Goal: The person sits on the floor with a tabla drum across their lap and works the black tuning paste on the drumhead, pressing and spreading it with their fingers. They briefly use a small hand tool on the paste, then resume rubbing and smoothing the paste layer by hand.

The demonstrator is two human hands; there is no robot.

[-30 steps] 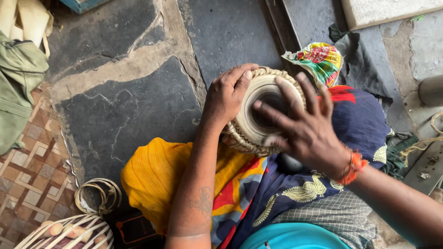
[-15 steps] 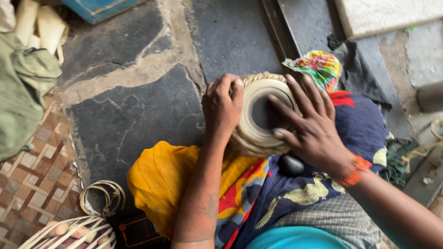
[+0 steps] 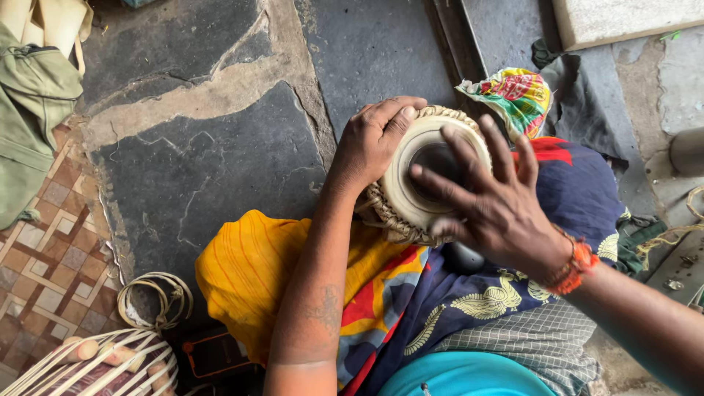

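**Two hands on a small drum held in a lap**

Over a lap draped in bright cloth, seen from above, a small hand drum (image 3: 425, 176) lies tipped on its side, resting on a yellow, red and blue patterned cloth (image 3: 381, 293). Its round, cream-coloured skin with a dark circular patch at the centre faces up towards the camera and a little to the right. The drum's long axis therefore runs from the lap below, up and towards the viewer, with the body hidden behind the skin. A braided, straw-coloured ring runs round the rim.

The left hand (image 3: 374, 143) comes in from below along a bare forearm and grips the upper left edge of the drum. Its fingers (image 3: 392, 117) curl over the braided rim, closed onto it, with the thumb against the skin's border.

The right hand (image 3: 499, 202) enters from the lower right, wearing an orange thread band (image 3: 576, 264) at the wrist. Its fingers are spread wide and flat, holding nothing, laid over the right half of the skin; the fingertips reach across the dark centre patch. Whether every fingertip presses the skin cannot be told.

Beyond the drum lies a dark stone floor (image 3: 213, 169) with pale cracked joints. A crumpled multicoloured wrapper (image 3: 517, 95) sits just past the drum's upper right. At lower left are a coil of cord (image 3: 150, 301) and part of another laced drum (image 3: 103, 367).
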